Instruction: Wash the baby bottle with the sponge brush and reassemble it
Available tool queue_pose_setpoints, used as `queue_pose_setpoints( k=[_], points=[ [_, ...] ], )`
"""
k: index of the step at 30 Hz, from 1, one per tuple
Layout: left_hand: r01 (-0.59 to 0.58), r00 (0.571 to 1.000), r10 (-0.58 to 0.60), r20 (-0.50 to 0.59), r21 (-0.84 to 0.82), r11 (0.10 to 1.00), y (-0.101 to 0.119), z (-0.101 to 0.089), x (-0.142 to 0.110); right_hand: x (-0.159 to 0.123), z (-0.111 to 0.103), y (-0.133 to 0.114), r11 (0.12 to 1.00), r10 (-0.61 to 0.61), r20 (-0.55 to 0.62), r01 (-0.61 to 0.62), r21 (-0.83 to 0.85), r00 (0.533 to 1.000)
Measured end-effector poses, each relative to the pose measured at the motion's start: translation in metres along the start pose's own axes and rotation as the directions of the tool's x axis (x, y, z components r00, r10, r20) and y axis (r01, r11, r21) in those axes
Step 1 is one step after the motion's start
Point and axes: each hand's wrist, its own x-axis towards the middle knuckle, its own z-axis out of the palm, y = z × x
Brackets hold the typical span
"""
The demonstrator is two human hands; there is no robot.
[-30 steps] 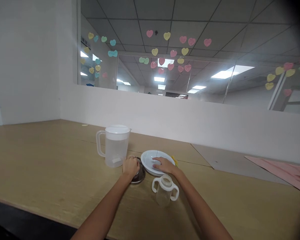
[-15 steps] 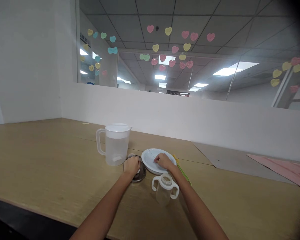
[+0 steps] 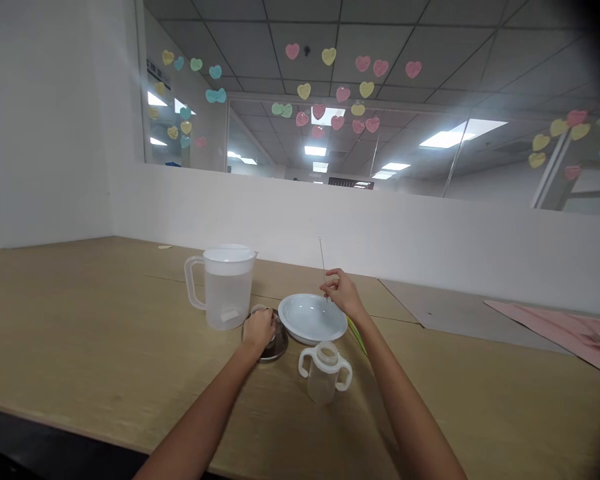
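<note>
My right hand (image 3: 341, 293) is raised just past the far right rim of a shallow white bowl (image 3: 305, 319), pinching a thin metal rod (image 3: 323, 260) that stands nearly upright. My left hand (image 3: 259, 331) is closed over a small round object (image 3: 258, 310), mostly hidden, on a dark metal dish (image 3: 277, 348). Behind that hand stands a clear plastic pitcher (image 3: 225, 300) with a white lid, holding clear liquid. Near the bowl's front is a clear two-handled cup (image 3: 323, 380) with white handles.
All this stands on a light wooden table (image 3: 80, 293). A yellow-green strip (image 3: 357, 335) lies beside the bowl, partly behind my right forearm. Flat cardboard (image 3: 430, 300) and a pink sheet (image 3: 555, 330) lie to the right, against a low white wall (image 3: 330, 213).
My right hand has risen out of the bowl, up and to the right, lifting the thin rod upright. My left hand stays on the metal dish.
</note>
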Motion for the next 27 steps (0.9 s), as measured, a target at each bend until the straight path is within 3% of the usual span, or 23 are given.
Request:
queue_pose_setpoints(
  k=[6, 27],
  points=[
    [0.013, 0.996, -0.009, -0.088, 0.052, 0.999, 0.000, -0.005, -0.004, 0.000, 0.000, -0.001, 1.000, -0.017, 0.019, 0.017, 0.015, 1.000],
    [-0.025, 1.000, 0.025, -0.006, 0.049, 0.998, 0.010, -0.003, -0.011, 0.000, -0.004, -0.002, 0.999, -0.020, 0.028, 0.019, 0.050, 0.999]
  ],
)
